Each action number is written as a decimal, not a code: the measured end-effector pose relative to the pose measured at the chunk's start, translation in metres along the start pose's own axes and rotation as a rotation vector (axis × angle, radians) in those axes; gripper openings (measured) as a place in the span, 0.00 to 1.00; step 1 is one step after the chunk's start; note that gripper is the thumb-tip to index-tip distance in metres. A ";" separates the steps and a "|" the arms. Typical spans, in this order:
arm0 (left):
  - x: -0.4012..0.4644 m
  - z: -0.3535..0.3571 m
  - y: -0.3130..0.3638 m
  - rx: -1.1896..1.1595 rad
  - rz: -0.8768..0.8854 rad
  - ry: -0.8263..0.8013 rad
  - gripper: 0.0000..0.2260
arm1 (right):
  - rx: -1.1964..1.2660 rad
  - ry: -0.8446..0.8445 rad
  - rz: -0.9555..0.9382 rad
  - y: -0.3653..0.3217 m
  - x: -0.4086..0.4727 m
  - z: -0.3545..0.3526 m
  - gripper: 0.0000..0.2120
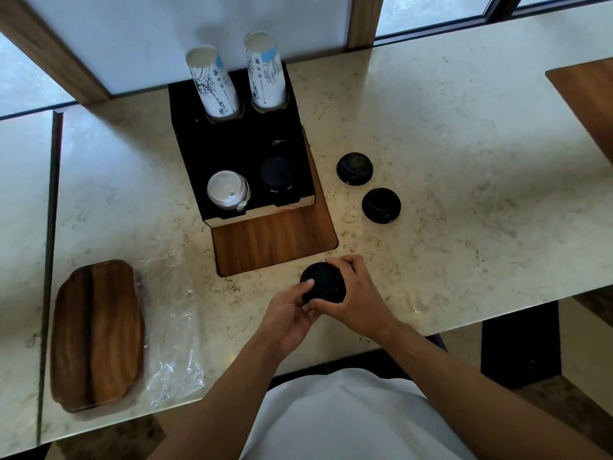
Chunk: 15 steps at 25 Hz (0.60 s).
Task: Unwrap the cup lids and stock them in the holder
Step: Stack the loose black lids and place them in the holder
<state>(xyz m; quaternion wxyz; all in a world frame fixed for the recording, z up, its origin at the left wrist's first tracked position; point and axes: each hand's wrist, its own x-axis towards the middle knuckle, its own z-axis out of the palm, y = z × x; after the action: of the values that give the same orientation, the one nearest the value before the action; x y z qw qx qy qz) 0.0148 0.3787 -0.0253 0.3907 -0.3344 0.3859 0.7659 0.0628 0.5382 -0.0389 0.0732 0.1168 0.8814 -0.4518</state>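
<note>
Marble counter (464, 161) holds the work: nearest, the left hand (288, 313) and right hand (355, 293) together clasp a black lid stack (323, 283), thumb on its near-left edge, right fingers curled over its far-right side. Beyond lie an empty plastic wrap (172, 327) at left and two loose black lids (368, 187) at right. Farthest, the holder (238, 141) already has white lids (227, 190) and black lids (277, 174), so stocking seems partly done.
</note>
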 end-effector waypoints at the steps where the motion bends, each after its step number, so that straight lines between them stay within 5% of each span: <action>1: 0.001 0.001 0.001 0.021 0.014 0.003 0.13 | 0.046 -0.008 0.011 0.001 0.000 -0.001 0.44; 15: 0.020 0.025 0.024 0.081 0.002 -0.026 0.14 | 0.093 -0.052 -0.027 0.018 0.028 -0.028 0.46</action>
<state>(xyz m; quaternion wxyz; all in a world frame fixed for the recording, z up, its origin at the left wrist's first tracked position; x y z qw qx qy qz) -0.0208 0.3971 -0.0214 0.4084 -0.3079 0.4116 0.7543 0.0395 0.5747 -0.0431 0.0845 0.0966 0.8588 -0.4959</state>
